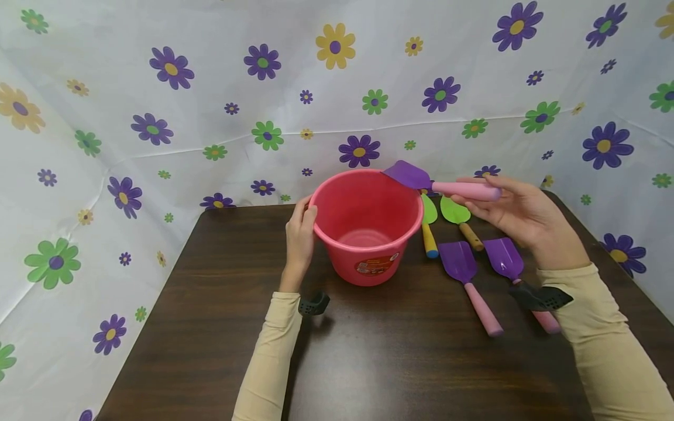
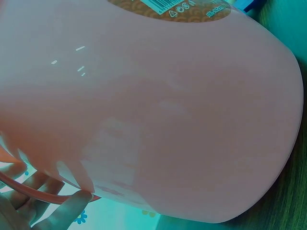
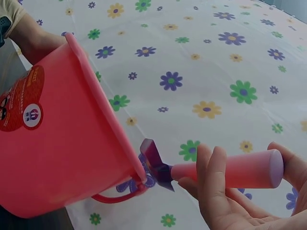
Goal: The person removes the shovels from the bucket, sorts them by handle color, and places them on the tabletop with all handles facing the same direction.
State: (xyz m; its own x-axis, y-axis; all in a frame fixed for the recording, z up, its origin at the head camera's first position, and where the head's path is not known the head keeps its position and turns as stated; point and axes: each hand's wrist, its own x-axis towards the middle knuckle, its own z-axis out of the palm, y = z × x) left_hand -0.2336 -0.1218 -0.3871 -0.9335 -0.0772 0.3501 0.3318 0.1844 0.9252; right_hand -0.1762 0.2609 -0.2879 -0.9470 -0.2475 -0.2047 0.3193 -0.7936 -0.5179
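Observation:
A pink-red bucket [image 1: 344, 260] stands upright on the table, an oval label on its front. My left hand [image 1: 299, 240] grips its left edge; the left wrist view shows fingers [image 2: 67, 211] about the bucket's curved red handle [image 2: 36, 192]. My right hand [image 1: 518, 213] holds a hand shovel [image 1: 453, 188] by its pink handle, with fingers and thumb around the grip in the right wrist view. The shovel's purple blade [image 1: 406, 174] points left, over or beside the bucket's right rim; contact there cannot be made out.
Right of the bucket lie two more purple hand shovels [image 1: 459, 262] [image 1: 504, 258] with pink handles, one partly behind my right wrist. Two green trowels [image 1: 429, 210] [image 1: 456, 211] lie behind them. The dark wooden table [image 1: 226, 327] meets a flowered cloth [image 1: 210, 88] at the back.

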